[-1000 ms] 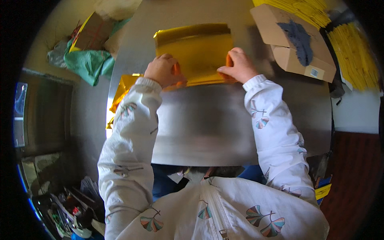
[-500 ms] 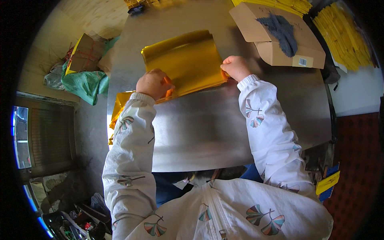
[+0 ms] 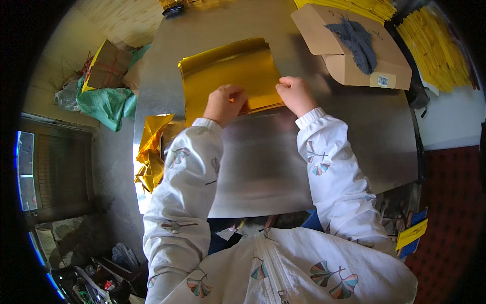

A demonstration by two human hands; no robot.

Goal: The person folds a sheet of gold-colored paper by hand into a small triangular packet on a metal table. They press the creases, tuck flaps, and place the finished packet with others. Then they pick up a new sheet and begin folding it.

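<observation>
A stack of shiny gold foil sheets (image 3: 228, 63) lies on the metal table in front of me, its top sheet smooth and slightly curled along the far edge. My left hand (image 3: 223, 105) is at the near edge of the stack, fingers curled and closed over the foil; its fingertips are partly hidden. At the near right corner, my right hand (image 3: 297, 96) pinches the sheet's edge between thumb and bent forefinger. Crumpled or folded gold foil pieces (image 3: 153, 157) lie at the table's left edge, beside my left forearm.
The metal table (image 3: 263, 172) reaches to my lap. A cardboard box (image 3: 349, 71) with a dark grey cloth (image 3: 357, 43) on it stands at the back right. Yellow bundles (image 3: 430, 48) lie beyond it. On the left is a green plastic bag (image 3: 106, 107).
My left hand has moved right along the stack's near edge, closer to my right hand. The right hand shifted slightly left and nearer. The folded foil at left is now more exposed.
</observation>
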